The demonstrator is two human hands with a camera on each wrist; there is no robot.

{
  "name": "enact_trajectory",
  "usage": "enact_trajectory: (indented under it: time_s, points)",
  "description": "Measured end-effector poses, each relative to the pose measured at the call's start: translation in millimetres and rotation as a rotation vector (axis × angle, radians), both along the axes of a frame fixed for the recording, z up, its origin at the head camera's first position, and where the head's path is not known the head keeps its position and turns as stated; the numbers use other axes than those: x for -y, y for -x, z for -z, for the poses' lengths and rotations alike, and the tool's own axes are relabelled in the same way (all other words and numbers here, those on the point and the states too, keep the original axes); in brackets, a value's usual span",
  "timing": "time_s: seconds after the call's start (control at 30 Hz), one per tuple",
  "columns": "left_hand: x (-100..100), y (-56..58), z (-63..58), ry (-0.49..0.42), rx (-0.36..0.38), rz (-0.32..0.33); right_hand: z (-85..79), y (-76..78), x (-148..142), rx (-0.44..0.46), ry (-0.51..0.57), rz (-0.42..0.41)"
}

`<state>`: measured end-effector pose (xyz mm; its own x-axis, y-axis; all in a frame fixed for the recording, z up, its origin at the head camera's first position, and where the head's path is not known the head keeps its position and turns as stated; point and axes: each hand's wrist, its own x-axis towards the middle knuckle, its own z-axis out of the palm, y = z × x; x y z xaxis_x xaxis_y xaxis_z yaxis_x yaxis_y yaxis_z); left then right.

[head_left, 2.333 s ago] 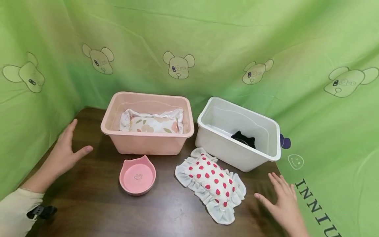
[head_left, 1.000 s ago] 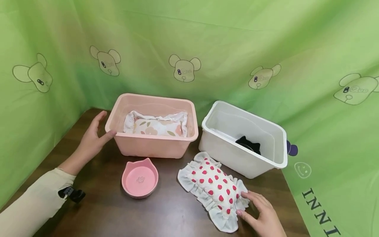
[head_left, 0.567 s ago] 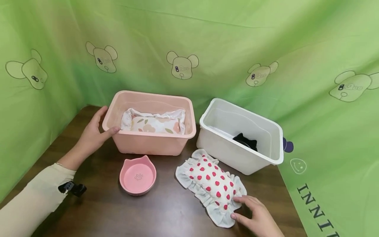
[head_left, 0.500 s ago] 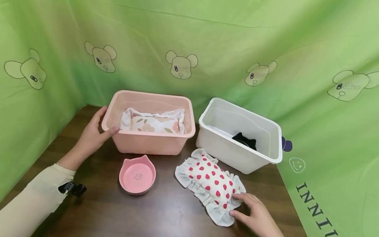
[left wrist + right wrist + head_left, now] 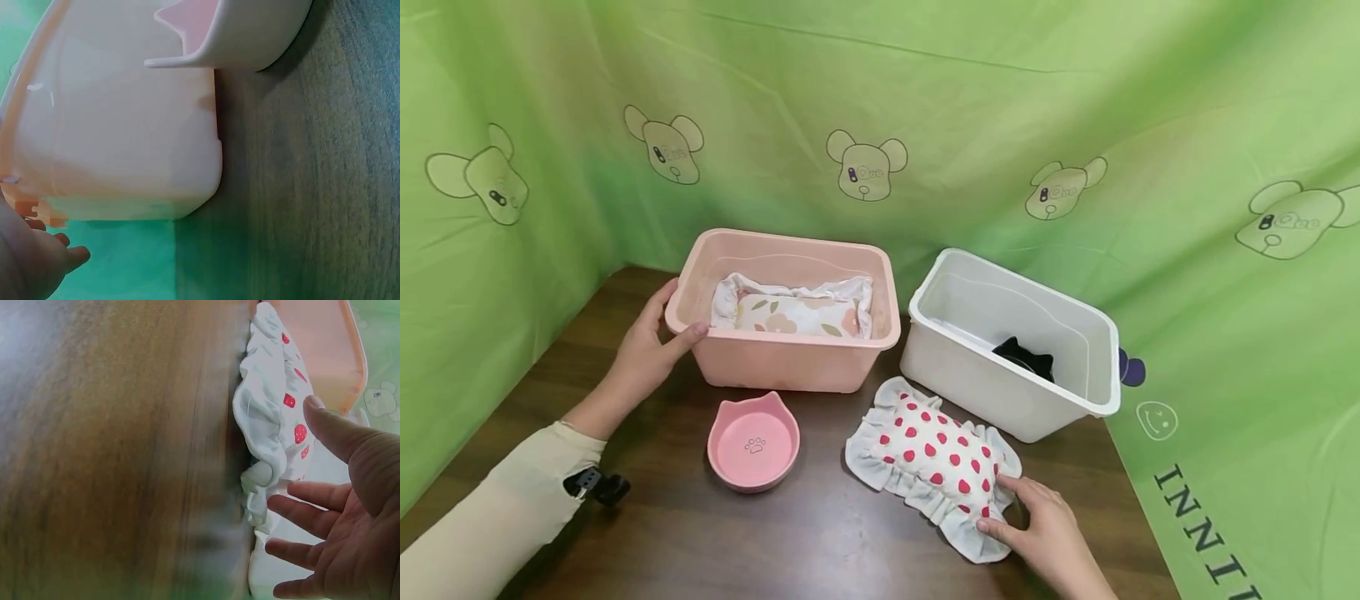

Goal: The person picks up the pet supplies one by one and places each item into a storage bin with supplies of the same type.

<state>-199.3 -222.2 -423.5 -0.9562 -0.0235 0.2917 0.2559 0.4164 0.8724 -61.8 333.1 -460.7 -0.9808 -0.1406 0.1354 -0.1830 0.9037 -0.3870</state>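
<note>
My left hand point(image 5: 643, 354) holds the left corner of a pink plastic bin point(image 5: 782, 367), thumb at the front rim and fingers along the left side. Inside the bin lies a small floral pillow point(image 5: 797, 317) with a white ruffle. My right hand point(image 5: 1048, 529) touches the near right end of a ruffled strawberry-print pillow point(image 5: 932, 458) lying on the table. In the right wrist view that hand's fingers point(image 5: 306, 515) are extended and spread beside the ruffle, the thumb near the printed face. A pink cat-eared bowl point(image 5: 754, 442) with a paw print stands before the pink bin.
To the right of the pink bin stands a white plastic bin point(image 5: 992, 392), angled, with a black cat-eared bowl point(image 5: 1026, 360) inside, partly hidden by its wall. A green cartoon-print curtain point(image 5: 880, 100) hangs behind and at both sides of the brown wooden table point(image 5: 820, 533).
Both hands have come inward, the left to the pink bin, the right to the strawberry pillow. Over the last half second the pillow's near end has shifted slightly away and to the right.
</note>
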Motion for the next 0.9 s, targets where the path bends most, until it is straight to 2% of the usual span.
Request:
enact_trajectory:
  time_s: [0.27, 0.47, 0.57, 0.73, 0.9]
  points:
    - [-3.8, 2.4, 2.2, -0.062, -0.019, 0.016, -0.5, 3.3, 3.0, 0.038, 0.013, 0.037]
    - [-1.6, -2.1, 4.1, -0.082, -0.007, 0.007, 3.4, 8.1, 8.8, 0.005, 0.017, 0.074]
    - [-0.9, -3.3, 4.1, -0.14, -0.026, 0.012, 4.5, 11.5, 12.5, 0.002, 0.013, 0.073]
    - [-6.7, -0.3, 5.1, -0.247, -0.048, 0.058, 5.1, 13.1, 15.6, 0.072, 0.036, 0.13]
    - [-13.1, 0.6, 6.6, -0.28, -0.032, 0.07, 4.5, 13.6, 14.4, 0.146, 0.09, 0.221]
